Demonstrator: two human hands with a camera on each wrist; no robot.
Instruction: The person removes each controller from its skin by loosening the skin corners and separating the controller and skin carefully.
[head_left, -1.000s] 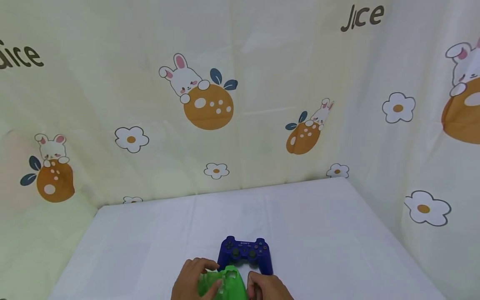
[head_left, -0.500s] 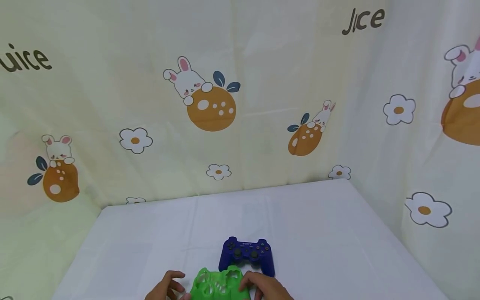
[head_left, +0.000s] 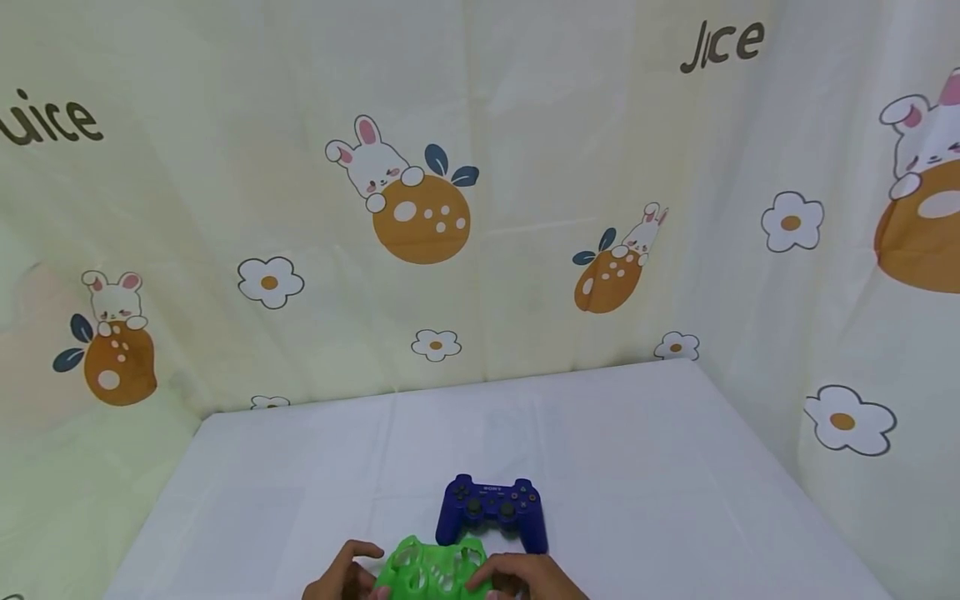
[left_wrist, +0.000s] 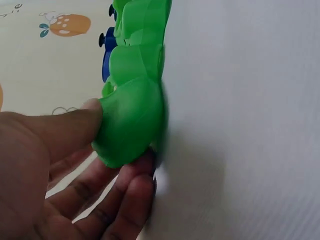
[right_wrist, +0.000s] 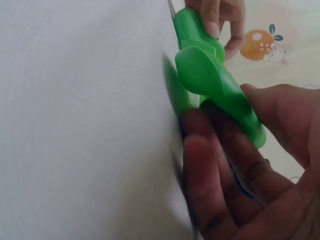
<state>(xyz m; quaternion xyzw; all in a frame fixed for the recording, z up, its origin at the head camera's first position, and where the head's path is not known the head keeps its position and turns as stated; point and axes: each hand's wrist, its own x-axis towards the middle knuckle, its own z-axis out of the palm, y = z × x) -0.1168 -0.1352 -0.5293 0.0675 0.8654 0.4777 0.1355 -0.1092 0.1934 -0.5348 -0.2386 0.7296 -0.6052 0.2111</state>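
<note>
A green controller cover [head_left: 431, 581] with cut-out holes lies low in the head view, cut off by its bottom edge. My left hand [head_left: 341, 575] holds its left end; in the left wrist view the thumb presses the rounded green grip, with fingers bent beneath. On the other end, my right hand [head_left: 536, 577] pinches the cover [right_wrist: 200, 72] between thumb and fingers, and that end is lifted at a tilt in the right wrist view. Just beyond the cover sits a dark blue game controller [head_left: 491, 508], its sticks and buttons facing up.
Everything rests on a white-covered table [head_left: 637, 467]. A pale curtain [head_left: 517, 317] printed with rabbits, oranges and flowers hangs behind the table and along its sides.
My left hand moved left off the middle of the cover and now grips its left end. The cover shifted slightly left, and my right hand came over its right end. The blue controller stayed put.
</note>
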